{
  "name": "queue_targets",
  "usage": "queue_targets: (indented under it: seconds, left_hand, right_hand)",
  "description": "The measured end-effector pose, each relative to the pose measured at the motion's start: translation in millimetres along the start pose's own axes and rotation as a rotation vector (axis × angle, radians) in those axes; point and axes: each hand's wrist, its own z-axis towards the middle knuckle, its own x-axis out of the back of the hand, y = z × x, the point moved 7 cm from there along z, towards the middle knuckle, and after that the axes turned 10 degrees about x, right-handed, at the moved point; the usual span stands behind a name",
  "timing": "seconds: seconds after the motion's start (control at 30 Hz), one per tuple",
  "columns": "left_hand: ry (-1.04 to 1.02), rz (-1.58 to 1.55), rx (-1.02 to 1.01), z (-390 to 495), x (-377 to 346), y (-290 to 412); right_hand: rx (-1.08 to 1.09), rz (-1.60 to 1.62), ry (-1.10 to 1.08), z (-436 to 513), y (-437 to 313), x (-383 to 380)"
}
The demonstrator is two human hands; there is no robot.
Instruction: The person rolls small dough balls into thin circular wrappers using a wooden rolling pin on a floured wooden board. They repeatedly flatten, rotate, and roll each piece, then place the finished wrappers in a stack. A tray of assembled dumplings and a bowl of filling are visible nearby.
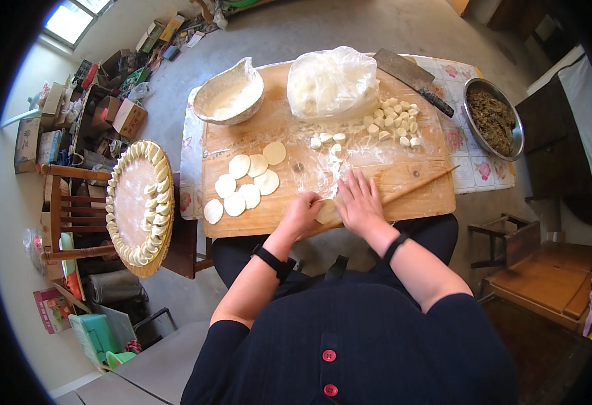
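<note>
Near the front edge of a floured wooden board (296, 174), my left hand (301, 212) pinches the left rim of a flat round dough wrapper (328, 211). My right hand (364, 205) lies with its fingers spread on a thin wooden rolling pin (420, 184), at the wrapper's right; the pin slants up to the right. Several rolled wrappers (249, 195) lie on the board's left. Small dough pieces (392, 119) are heaped at the back right, with a few floured ones (336, 150) nearer the middle. Behind them rests a large dough mass in a clear plastic bag (332, 83).
A bowl of flour (230, 96) stands back left. A cleaver (407, 71) lies back right, its handle pointing right. Beyond it is a metal bowl of filling (493, 121). A round tray (136, 185) ringed with dumplings is at the left, by a wooden chair (81, 210).
</note>
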Motion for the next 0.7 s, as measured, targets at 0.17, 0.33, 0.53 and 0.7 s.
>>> queue_targets:
  seconds: [0.17,0.33,0.53,0.7]
  left_hand:
    - [-0.286,-0.341,0.21,-7.7,-2.1,-37.4]
    - [-0.229,0.245,0.129,0.8,14.4,10.9]
    - [0.131,0.412,-0.081,-13.9,13.5,30.5]
    - [-0.132,0.131,0.133,-18.6,23.7,26.1]
  right_hand:
    - [-0.046,0.005,-0.178,-24.2,-11.6,-0.1]
    - [-0.051,0.011,-0.075,58.2,9.0,0.7]
    - [-0.009,0.022,-0.04,17.8,-0.1,-2.3]
    - [0.03,0.135,-0.065,-49.8,-1.2,12.1]
